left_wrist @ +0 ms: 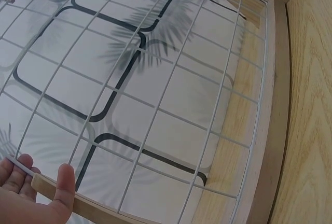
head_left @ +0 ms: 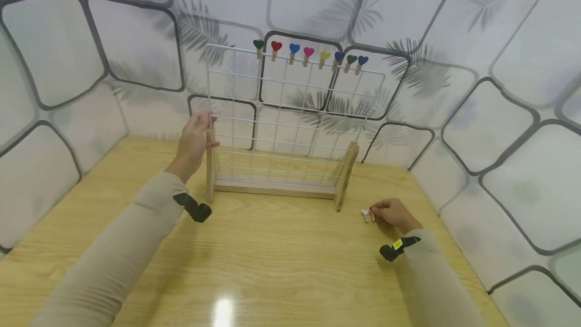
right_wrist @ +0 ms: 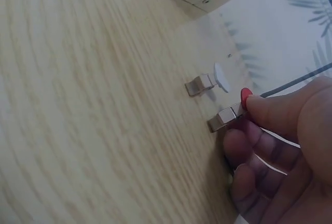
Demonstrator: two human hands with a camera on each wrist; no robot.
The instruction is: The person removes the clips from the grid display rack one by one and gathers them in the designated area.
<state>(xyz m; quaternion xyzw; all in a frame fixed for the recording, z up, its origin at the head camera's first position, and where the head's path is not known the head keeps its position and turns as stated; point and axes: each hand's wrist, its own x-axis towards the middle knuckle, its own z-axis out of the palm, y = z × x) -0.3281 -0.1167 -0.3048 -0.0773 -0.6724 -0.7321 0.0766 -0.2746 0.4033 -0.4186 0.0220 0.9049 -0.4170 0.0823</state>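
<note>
A white wire grid rack (head_left: 274, 187) on a wooden stand is upright on the table. My left hand (head_left: 192, 138) grips its left side, fingers behind the wire edge and thumb by the top of the wooden post (left_wrist: 46, 187). To the right of the stand, my right hand (head_left: 394, 214) pinches a small wooden clothespin (right_wrist: 227, 115) by its red top between thumb and fingers, close over the table. Beside it lies another clothespin with a white heart (right_wrist: 221, 78). Along the rack's top wire sit several heart clothespins, among them a yellow one (head_left: 324, 56).
The wood-grain table (head_left: 272, 256) runs back to walls covered in patterned cloth (head_left: 490, 44). The stand's right foot (head_left: 346, 178) is a short way left of the loose clothespins. A black wrist camera (head_left: 192, 208) is strapped to the left sleeve.
</note>
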